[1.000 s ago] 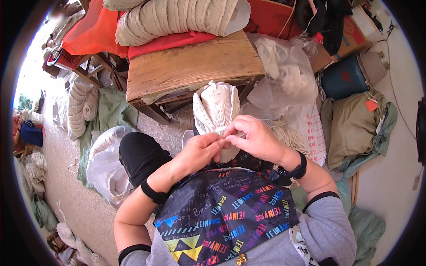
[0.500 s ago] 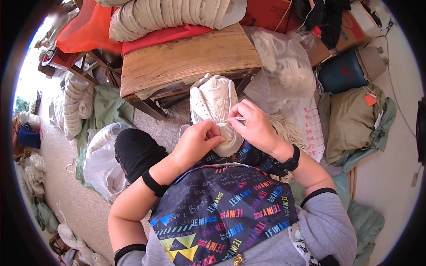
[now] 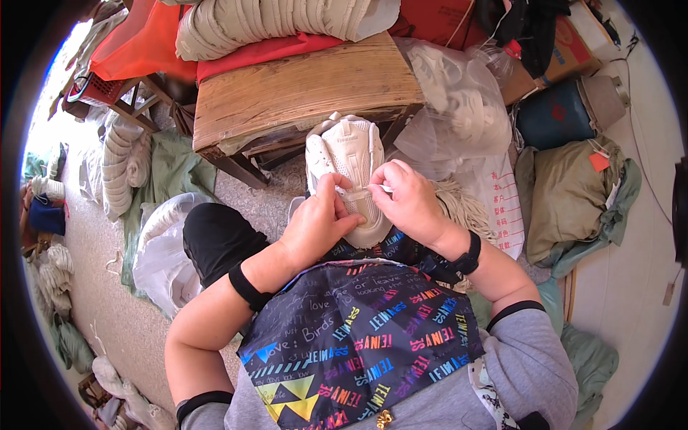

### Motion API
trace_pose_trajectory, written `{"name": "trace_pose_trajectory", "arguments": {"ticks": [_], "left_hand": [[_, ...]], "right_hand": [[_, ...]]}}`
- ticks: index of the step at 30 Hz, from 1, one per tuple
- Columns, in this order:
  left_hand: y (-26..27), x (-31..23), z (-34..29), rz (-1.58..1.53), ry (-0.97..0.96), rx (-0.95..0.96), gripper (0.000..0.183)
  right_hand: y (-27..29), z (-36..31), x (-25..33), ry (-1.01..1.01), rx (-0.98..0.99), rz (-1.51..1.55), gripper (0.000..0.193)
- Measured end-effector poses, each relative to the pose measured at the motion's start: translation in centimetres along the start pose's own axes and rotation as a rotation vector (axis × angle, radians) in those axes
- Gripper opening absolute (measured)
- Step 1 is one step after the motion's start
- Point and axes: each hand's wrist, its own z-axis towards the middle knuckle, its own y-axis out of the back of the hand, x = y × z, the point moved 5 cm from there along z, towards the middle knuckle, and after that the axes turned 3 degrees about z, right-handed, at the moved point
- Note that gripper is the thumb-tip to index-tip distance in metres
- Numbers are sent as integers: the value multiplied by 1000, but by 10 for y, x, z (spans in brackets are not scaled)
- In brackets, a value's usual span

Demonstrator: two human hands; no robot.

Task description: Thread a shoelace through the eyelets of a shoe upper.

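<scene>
Shoe upper [image 3: 352, 161], cream, one: at the near side of the counter [image 3: 308, 89], toe end pointing away from it; whether the far end touches the counter cannot be told.
Left hand [image 3: 315, 215], bare, black band at wrist: near side of the counter, at the upper's left edge; thumb and forefinger parted over the upper, grip not certain.
Right hand [image 3: 412, 204], bare, dark watch at wrist: near side of the counter, over the upper's right part; fingers pinching a white strand [image 3: 388, 188].
Apron [image 3: 373, 337], dark, multicoloured lettering: well to the near side of the counter.
Nested uppers [image 3: 276, 27], cream, one long row: on the counter's far part, red cloth [image 3: 287, 54] beneath.
Clear bag [image 3: 466, 107], pale uppers inside: just right of the counter.
Cord bundle [image 3: 462, 209], off-white: near and to the right of the counter.
Cylinder [image 3: 555, 118], blue: farther right of the counter.
Sheet [image 3: 172, 172], green: on the floor, left of the counter.
</scene>
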Motion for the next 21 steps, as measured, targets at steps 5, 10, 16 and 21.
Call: {"name": "trace_pose_trajectory", "arguments": {"ticks": [5, 10, 16, 21], "left_hand": [[-1, 0, 1, 36, 10, -1, 51], [0, 0, -3, 61, -12, -16, 50], [-1, -1, -7, 119, -65, -45, 50], [1, 0, -5, 95, -22, -22, 51]], "right_hand": [[-7, 3, -12, -38, 77, 210, 14], [-9, 5, -14, -73, 135, 320, 17], [-2, -1, -5, -31, 36, 129, 13], [-12, 4, 1, -21, 26, 216, 13]]}}
